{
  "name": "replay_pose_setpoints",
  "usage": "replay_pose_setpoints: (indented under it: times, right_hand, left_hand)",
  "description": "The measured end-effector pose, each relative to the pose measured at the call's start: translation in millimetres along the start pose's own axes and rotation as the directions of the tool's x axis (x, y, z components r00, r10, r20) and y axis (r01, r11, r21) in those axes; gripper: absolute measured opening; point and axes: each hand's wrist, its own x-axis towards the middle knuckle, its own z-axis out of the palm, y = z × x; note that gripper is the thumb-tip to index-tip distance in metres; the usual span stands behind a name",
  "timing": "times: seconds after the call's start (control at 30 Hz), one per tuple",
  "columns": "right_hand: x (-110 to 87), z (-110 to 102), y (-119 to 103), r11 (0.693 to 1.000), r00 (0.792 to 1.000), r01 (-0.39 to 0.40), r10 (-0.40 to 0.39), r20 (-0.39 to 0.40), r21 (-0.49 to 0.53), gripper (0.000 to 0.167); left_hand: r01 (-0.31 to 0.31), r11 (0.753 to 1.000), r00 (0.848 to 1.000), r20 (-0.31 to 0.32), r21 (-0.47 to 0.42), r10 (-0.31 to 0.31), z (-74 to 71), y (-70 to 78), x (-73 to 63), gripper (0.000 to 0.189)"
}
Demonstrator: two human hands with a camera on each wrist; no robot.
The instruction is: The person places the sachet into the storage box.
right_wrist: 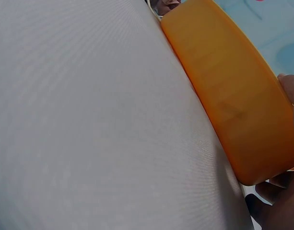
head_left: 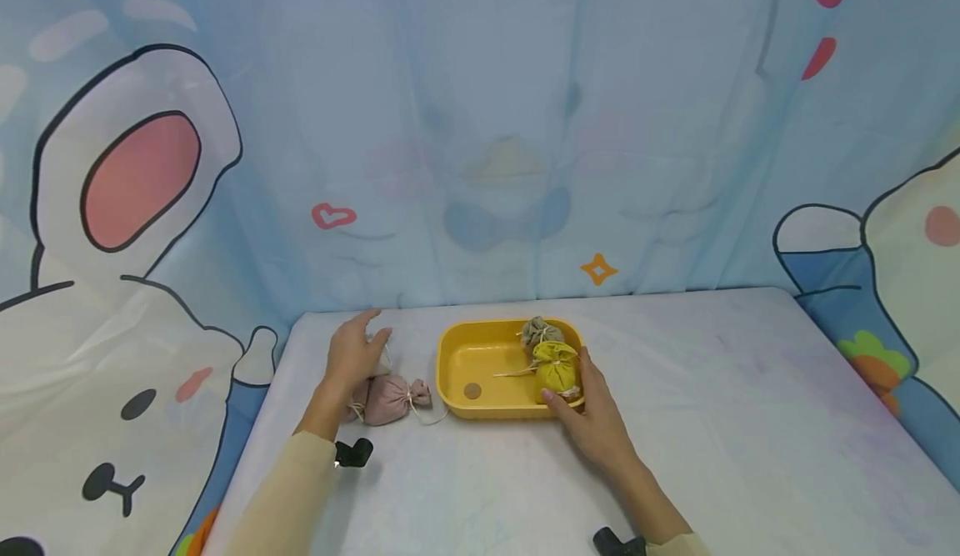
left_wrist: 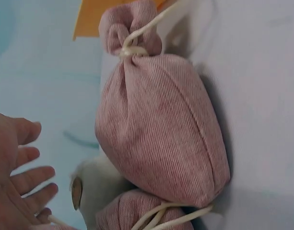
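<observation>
My left hand (head_left: pixel 352 360), fingers spread and nothing between them, hovers beside a small group of drawstring pouches. Two of these are pink: a full pink pouch (left_wrist: pixel 156 129) tied with cream cord, and a second pink pouch (left_wrist: pixel 132 211) against its lower end. Partly behind them is a pale grey-white pouch (left_wrist: pixel 101 187) with a round brown tag. My right hand (head_left: pixel 600 423) grips the front right corner of a yellow tray (head_left: pixel 480 412), thumb over the rim. Inside the tray's right end lie a yellow-green pouch (head_left: pixel 555 367) and a grey-green pouch (head_left: pixel 540 333).
A white cloth covers the table (head_left: pixel 720 423). The tray stands near its back edge, right of the pink pouches. Behind hangs a blue printed curtain (head_left: pixel 495 122). A small round brownish spot (head_left: pixel 472 391) shows on the tray's floor.
</observation>
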Motion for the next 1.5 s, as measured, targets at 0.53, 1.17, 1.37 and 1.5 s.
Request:
replay_pose_setpoints:
  times: [0.53,1.17,1.37,1.5]
  right_hand:
    - [-0.9,-1.1,-2.8,1.0,1.0,-0.016,0.017,0.006,-0.007,0.104]
    - [-0.2,1.8,0.4,0.999,1.0,-0.027,0.027,0.005,-0.018,0.104]
    - [-1.3,1.5,-1.0,0.999,0.999,-0.034,0.034,0.015,-0.009,0.104]
    - [-0.3,0.0,-3.0,0.999,0.999,-0.038,0.038,0.015,-0.006,0.104]
  left_hand:
    - [0.213,0.97,0.972,0.075,0.119,-0.223,-0.9,-23.1,5.7,0.056]
    - [0.339,0.933,0.933,0.085,0.124,-0.351,1.5,-24.7,10.3,0.058]
    - [0.343,0.934,0.933,0.077,0.095,-0.351,3.3,-23.4,12.2,0.058]
    - [0.34,0.935,0.935,0.072,0.097,-0.348,4.6,-22.6,13.9,0.06]
